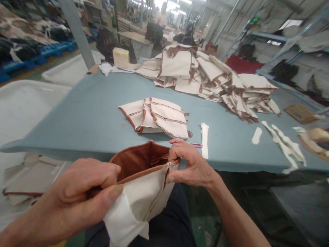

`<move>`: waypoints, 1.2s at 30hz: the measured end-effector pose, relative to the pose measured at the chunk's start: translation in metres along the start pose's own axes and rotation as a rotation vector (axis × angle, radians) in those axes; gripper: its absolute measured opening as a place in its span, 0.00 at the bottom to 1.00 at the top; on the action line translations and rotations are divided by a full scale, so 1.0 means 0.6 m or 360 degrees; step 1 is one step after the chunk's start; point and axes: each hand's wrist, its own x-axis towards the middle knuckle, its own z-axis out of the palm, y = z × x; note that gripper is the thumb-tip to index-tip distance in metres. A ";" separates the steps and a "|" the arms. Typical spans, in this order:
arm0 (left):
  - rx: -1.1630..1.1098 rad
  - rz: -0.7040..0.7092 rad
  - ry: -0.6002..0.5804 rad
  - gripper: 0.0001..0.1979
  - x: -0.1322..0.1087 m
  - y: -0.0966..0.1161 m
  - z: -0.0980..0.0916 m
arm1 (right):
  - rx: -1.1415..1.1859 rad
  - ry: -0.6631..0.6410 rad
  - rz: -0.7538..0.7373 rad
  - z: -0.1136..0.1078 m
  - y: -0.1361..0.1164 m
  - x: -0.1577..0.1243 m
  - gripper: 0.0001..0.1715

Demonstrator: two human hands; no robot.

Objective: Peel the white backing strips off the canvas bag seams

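Observation:
A cream fabric pouch with a brown lining hangs in front of the table, above the lap, its mouth spread wide. My left hand grips the left side of its rim, thumb outside and fingers curled in. A white piece of cloth or paper hangs below that thumb. My right hand pinches the right corner of the rim beside a seam. Just beyond, several similar pouches lie overlapped and flat on the table. A small pink-handled tool lies close to my right hand, partly hidden by it.
The blue-green tabletop carries a large heap of cream pieces at the back. White strips lie on the right, and a yellowish block stands back left. White tubs stand left of the table. A metal post rises beside its far-left corner.

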 end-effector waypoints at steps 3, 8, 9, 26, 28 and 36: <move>-0.0030 -0.0167 0.0062 0.20 -0.004 -0.013 0.004 | 0.0188 0.0006 0.0101 0.004 -0.007 0.000 0.38; 0.0294 -0.0189 0.0008 0.20 0.004 -0.043 0.008 | 0.0892 -0.0218 0.0678 0.000 -0.015 -0.006 0.37; 0.0328 -0.0131 -0.0004 0.20 0.009 -0.048 0.007 | 0.0972 -0.0241 0.0732 -0.003 -0.016 -0.006 0.36; -0.1198 -0.0611 -0.0103 0.34 0.044 -0.066 0.025 | 0.0627 -0.0156 0.0658 -0.022 0.001 -0.017 0.34; -0.1221 -0.0665 -0.0153 0.35 0.038 -0.076 0.029 | 0.0559 -0.0193 0.0706 -0.012 0.005 -0.025 0.34; -0.1153 -0.0728 -0.0231 0.40 0.032 -0.082 0.023 | 0.0466 -0.0149 0.0640 -0.016 0.007 -0.026 0.34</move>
